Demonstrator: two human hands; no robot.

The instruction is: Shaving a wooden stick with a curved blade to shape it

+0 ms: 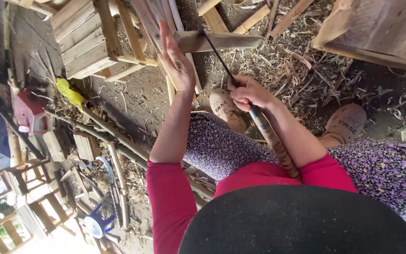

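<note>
- The left hand (175, 59) sits in the upper middle of the frame, palm flat and fingers stretched straight, pressed against the left end of a short wooden board (217, 41). It steadies the board rather than closing around it.
- The wooden board lies roughly level near the top centre, with its right end free over the shavings.
- The right hand (247, 91), just right of centre, is closed tightly around the wooden handle of a long-handled cutting tool (259, 120).
- The tool's dark, thin metal shank runs up and left from the fist, and its tip meets the board's upper edge near the left hand. The thick striped handle runs down and right along the forearm toward the red sleeve.
- The blade's exact shape is too thin and dark to tell.
- Wood shavings (283, 70) cover the ground across the upper right of the frame.
- Two tan clogs (224, 106) show on the feet below the board, one at centre and one at right.
- A slatted wooden crate (88, 40) stands at upper left, with loose slats leaning beside it.
- A small red birdhouse (28, 110) sits at the left edge.
- A sickle (106, 169) lies among sticks at lower left, with a blue plastic piece (95, 225) below it.
</note>
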